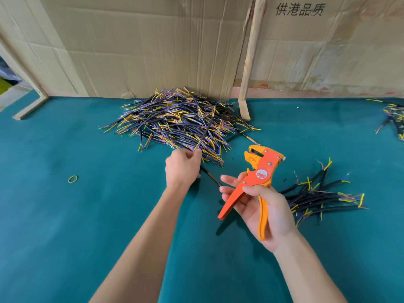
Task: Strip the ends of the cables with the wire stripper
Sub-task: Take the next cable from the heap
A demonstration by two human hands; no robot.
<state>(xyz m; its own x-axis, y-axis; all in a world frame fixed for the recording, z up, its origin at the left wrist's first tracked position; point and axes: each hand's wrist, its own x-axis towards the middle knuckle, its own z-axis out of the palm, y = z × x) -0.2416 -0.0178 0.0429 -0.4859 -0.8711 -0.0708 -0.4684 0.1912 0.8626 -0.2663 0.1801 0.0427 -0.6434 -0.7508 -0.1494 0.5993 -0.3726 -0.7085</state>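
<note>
Two hands work over the green table [65,237]. Nearest me, my right hand [262,211] cradles the orange stripper [258,178] with loosely curled fingers, handles spread apart, its long axis running from my palm up and away, head pointing at the far wall. Right of it lies a small bundle [321,197]. Farther out, my left hand [182,167] pinches a black cable [211,177] at the near edge of the big pile [179,121], which sits against the cardboard [142,44].

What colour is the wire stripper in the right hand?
Orange, with one yellower handle; the head view shows the wire stripper in the right hand.
</note>
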